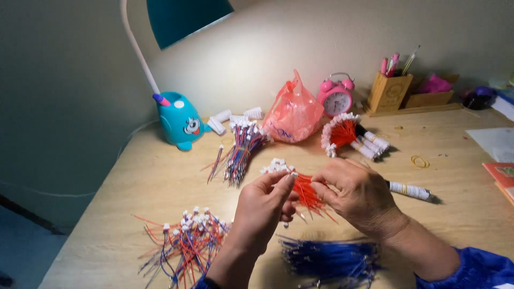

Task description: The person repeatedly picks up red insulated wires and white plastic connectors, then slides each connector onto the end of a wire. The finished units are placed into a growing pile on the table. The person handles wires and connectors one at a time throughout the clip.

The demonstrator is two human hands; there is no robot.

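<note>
Both my hands are raised over the middle of the wooden desk (134,182). My left hand (265,206) pinches the white-plug end of a small bundle of red wires (306,191). My right hand (356,195) grips the same bundle from the right side. Below my hands lies a bundle of blue wires (332,262). A loose heap of red and blue wires with white plugs (184,243) sits at the near left.
A tied bundle of mixed wires (241,150) lies behind my hands, a red fan-shaped bundle (342,134) further right. At the back stand a teal lamp base (179,120), pink plastic bag (293,112), pink alarm clock (335,96) and wooden pen holder (389,91). A marker (409,190) lies at right.
</note>
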